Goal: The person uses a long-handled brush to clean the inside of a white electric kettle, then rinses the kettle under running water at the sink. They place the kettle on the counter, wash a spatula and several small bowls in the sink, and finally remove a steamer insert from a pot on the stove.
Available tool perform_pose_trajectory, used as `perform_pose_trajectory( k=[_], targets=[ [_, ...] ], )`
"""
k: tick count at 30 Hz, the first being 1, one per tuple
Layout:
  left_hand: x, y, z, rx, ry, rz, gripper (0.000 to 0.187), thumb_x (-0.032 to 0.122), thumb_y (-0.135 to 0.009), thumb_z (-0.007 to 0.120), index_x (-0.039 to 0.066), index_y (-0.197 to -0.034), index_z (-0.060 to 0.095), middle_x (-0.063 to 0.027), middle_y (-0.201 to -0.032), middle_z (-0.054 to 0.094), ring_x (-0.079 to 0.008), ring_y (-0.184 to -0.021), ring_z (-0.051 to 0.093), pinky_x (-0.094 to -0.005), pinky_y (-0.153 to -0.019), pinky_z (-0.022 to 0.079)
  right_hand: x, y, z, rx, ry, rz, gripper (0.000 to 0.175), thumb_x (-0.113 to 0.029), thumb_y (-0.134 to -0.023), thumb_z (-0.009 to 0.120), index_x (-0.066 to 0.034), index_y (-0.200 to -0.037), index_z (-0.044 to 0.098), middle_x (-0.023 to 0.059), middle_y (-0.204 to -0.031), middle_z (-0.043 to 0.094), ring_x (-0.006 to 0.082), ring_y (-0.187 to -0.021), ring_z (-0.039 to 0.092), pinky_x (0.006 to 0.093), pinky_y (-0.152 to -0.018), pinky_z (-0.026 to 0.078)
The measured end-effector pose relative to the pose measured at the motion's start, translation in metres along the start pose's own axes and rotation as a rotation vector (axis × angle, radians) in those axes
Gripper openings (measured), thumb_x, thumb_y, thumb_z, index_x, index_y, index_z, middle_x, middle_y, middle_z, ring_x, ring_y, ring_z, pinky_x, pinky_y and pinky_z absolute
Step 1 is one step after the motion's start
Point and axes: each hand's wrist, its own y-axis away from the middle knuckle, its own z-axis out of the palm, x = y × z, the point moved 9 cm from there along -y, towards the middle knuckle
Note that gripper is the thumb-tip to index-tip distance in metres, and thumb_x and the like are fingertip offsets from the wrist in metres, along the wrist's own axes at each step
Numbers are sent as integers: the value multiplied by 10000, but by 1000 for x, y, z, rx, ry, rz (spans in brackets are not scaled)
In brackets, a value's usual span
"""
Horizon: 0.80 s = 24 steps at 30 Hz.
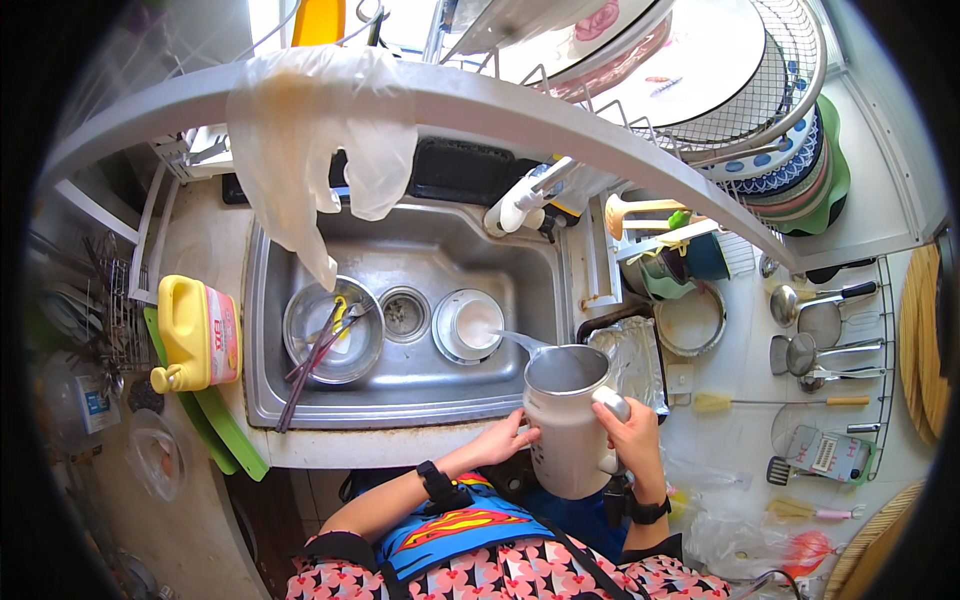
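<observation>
A large white jug [562, 442] is tilted over the front edge of the stainless-steel sink [420, 255]. My right hand [634, 431] is closed around its handle. The fingers of my left hand [510, 442] press against the jug's left side, steadying it. From the jug's lip a stream of water [523, 339] runs into a small white bowl [478, 322], which stands on other stacked white dishes in the sink. To the left, past the drain [405, 315], sits a metal basin [300, 319] holding chopsticks [319, 367], a fork and a yellow-handled utensil.
A translucent plastic glove [315, 127] hangs from the rack bar [495, 86] over the sink. The faucet [517, 210] is at the back right. A yellow detergent jug [184, 330] stands left of the sink, a foil-lined tray [630, 360] right. Utensils such as a ladle [786, 304] hang on the right.
</observation>
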Motion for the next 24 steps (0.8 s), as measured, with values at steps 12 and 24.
perform_pose_trajectory(
  k=[12, 24],
  targets=[
    [-19, -4, 17, -77, 204, 7, 576, 401, -992, 482, -51, -1330, 370, -203, -1089, 648, -288, -973, 645, -378, -868, 494, -9, -6, 9, -64, 127, -29, 365, -312, -849, 702, 25, -749, 603, 64, -535, 568, 122, -472, 561, 292, -456, 430],
    [2, 20, 9, 34, 221, 72, 647, 406, -938, 591, -15, -1370, 357, -230, -1260, 554, -316, -1145, 581, -401, -952, 467, -4, 27, -9, 14, 116, -38, 350, -306, -831, 725, 12, -744, 608, 55, -525, 556, 108, -459, 544, 280, -441, 410]
  ],
)
